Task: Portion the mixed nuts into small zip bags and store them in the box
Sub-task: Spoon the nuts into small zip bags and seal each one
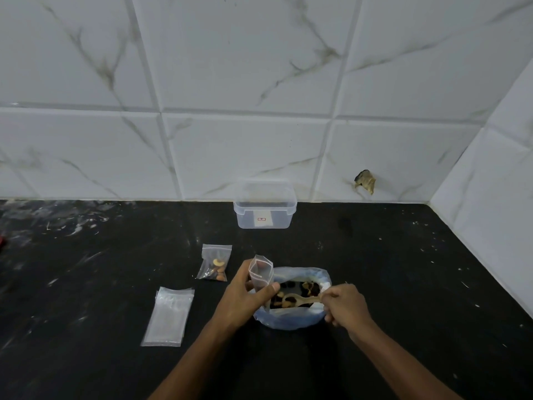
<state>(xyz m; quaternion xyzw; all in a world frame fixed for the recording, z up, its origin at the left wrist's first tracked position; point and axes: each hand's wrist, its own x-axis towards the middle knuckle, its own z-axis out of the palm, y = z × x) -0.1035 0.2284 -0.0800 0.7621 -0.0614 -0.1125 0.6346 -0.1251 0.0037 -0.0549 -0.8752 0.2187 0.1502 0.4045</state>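
My left hand (245, 295) holds a small empty zip bag (261, 274) upright with its mouth open, right beside the big plastic bag of mixed nuts (291, 320). In my right hand (344, 306) is a wooden spoon (300, 300), its bowl down among the nuts. One filled zip bag (215, 262) lies on the black counter to the left. A stack of empty zip bags (170, 316) lies further left and nearer me. The clear plastic box (265, 204) stands open against the wall, behind the nuts.
The black counter (403, 269) is speckled with white marks and meets the marble-tiled wall (259, 82) behind and a side wall at the right. A chipped hole (365, 181) shows in the tile. Something red (2, 241) peeks in at the far left edge.
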